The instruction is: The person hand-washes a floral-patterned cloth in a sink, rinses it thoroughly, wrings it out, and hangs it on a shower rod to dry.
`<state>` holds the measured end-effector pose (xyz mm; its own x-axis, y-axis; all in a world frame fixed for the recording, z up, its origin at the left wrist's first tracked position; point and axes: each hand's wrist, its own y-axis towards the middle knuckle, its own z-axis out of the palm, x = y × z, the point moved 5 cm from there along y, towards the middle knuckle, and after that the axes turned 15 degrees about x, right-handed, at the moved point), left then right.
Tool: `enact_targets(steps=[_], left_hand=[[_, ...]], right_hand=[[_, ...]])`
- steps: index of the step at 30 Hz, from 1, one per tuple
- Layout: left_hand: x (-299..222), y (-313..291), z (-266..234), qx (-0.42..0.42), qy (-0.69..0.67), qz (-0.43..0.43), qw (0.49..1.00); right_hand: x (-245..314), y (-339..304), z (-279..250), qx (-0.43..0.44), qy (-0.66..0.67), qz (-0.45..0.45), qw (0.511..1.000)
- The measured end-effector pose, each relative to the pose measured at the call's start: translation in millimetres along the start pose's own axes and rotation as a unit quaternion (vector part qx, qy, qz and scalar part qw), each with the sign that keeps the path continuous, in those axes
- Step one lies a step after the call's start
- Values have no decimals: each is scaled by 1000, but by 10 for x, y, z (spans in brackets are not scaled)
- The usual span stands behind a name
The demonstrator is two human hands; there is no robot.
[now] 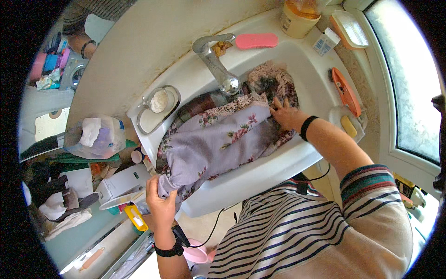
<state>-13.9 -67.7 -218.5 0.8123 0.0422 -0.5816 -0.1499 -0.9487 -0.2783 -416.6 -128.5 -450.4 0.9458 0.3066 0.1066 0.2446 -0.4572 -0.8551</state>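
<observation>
A lilac-grey floral cloth [209, 144] with a lace-like trim lies stretched across the white sink [232, 186], its left end hanging over the rim. My left hand [161, 197] is closed around that bunched end, thumb on top. Over at the sink's right side my right hand [286, 115] rests on the cloth, fingers apart and pressing down. Beyond it, a dark, wet-looking patterned part [272, 81] is bunched against the basin wall. The chrome faucet [218, 67] reaches over the cloth, its spout close above it.
Along the back rim sit a pink sponge [256, 41] and a yellow tub [299, 21]. An orange-handled brush [345, 91] and a yellow soap bar [348, 126] lie right, near the window. White powder fills a metal-handled cup [159, 101] at left. Clutter covers a cabinet [69, 232].
</observation>
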Motion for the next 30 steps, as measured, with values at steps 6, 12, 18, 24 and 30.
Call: enact_targets(steps=[6, 12, 18, 24, 30], left_hand=[[34, -45, -28, 30, 53, -32, 998], [-202, -3, -38, 163, 75, -24, 983], [-292, 225, 56, 185, 120, -6, 975], [-338, 582, 271, 144, 182, 33, 972], [-633, 682, 428, 278, 369, 90, 882]], right_hand=[[-477, 245, -445, -51, -34, -10, 998], [-478, 234, -1103, -117, 37, -15, 992], [146, 76, -698, -126, 205, -125, 963], [136, -440, -414, -111, 715, -235, 649], [181, -938, -320, -85, 845, -301, 435]])
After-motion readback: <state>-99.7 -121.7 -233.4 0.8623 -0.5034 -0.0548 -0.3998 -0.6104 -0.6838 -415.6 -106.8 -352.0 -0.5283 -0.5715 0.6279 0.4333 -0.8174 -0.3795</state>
